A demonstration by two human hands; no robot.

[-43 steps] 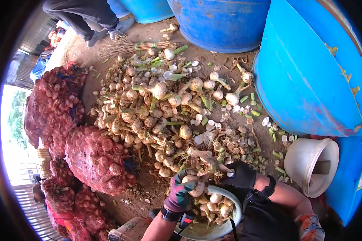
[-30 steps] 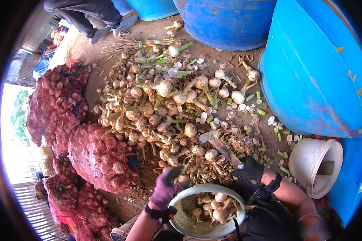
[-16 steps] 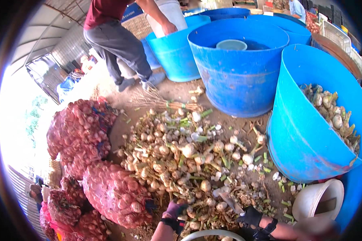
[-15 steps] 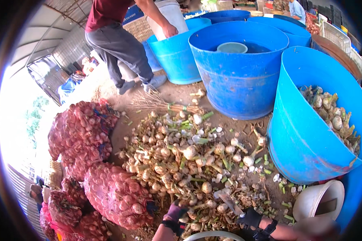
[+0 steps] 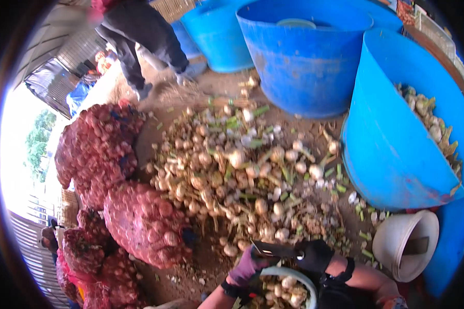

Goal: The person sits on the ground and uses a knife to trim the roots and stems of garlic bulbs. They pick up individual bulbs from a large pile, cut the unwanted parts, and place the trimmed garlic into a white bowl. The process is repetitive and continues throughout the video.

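At bottom centre, both gloved hands meet just over the rim of a pale bowl (image 5: 308, 280) that is partly filled with trimmed onion bulbs, so anything cut off or finished drops straight in or beside it. Left hand (image 5: 247, 265), purple glove, fingers curled closed around something small at the near edge of the pile; most likely a bulb, but it's hidden by the glove, can't tell for sure. Right hand (image 5: 314, 255), black glove, closed on the handle end of a dark blade tool (image 5: 272, 250), knife or shears, unclear which; the blade points left across toward the left hand, roughly level. Both forearms come in from the lower edge, wrists bent inward, hands nearly touching: a close two-handed trimming pose right above the bowl. Onion pile (image 5: 237, 175) sits directly ahead on the dirt floor, roots and green stalk scraps mixed in, within easy reach of either hand. Red mesh sacks (image 5: 139, 221) full of bulbs are stacked to the left of the pile, out of the working zone. Blue tub (image 5: 397, 149) at right leans toward the pile and holds more untrimmed onions. A second blue tub (image 5: 304, 56) stands upright behind. White bucket (image 5: 404, 244) lies on its side near the right forearm. Another person's legs (image 5: 139, 46) at top left, well apart from the hands.
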